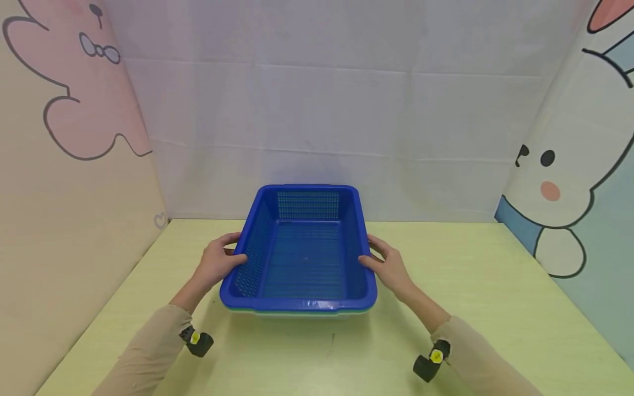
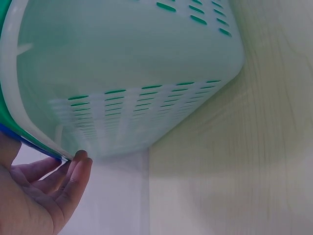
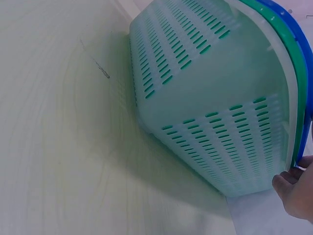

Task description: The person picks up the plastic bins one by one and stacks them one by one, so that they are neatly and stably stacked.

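A blue plastic basket [image 1: 299,304] with slotted walls stands on the table, nested in a green basket [image 3: 293,58] and a whitish, translucent outer basket [image 2: 83,54]. My left hand [image 1: 218,261] grips the left side of the stack's rim, thumb over the blue edge and fingers beneath it. On the opposite side, my right hand [image 1: 390,269] holds the rim in the same way. Nothing lies inside the blue basket. Both wrist views show fingertips at the layered rims; which lower rims they bear on is hard to tell.
The pale yellow-green tabletop [image 1: 475,286] extends around the baskets. Behind it hangs a white sheet [image 1: 337,110]. Cartoon-printed walls stand at left and right, with a pink figure [image 1: 94,99] and a white rabbit [image 1: 569,165]. A dark mark [image 3: 102,72] shows on the tabletop.
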Action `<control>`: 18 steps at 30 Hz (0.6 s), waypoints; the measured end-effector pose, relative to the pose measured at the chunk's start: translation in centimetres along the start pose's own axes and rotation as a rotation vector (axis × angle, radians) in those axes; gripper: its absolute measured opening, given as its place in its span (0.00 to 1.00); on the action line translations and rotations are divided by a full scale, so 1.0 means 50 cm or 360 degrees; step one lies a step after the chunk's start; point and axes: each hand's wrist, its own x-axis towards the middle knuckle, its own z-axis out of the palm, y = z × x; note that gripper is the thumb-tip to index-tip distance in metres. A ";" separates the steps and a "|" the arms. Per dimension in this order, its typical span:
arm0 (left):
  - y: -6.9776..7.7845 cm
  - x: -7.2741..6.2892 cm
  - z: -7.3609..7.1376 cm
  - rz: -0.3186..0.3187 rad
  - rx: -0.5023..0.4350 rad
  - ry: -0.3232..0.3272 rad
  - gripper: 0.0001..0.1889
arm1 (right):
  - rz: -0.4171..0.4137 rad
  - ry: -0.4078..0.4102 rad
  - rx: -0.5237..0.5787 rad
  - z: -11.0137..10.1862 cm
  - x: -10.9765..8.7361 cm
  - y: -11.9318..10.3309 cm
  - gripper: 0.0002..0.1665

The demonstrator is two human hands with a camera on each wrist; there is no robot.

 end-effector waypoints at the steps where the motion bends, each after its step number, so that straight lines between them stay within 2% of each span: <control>1: 0.001 0.001 0.002 -0.0001 -0.0007 0.0002 0.30 | -0.0005 0.0000 -0.0003 -0.002 -0.001 0.000 0.32; 18: 0.014 0.006 0.035 -0.0024 -0.0060 0.0019 0.30 | -0.0014 0.0016 -0.0009 -0.033 -0.004 0.012 0.32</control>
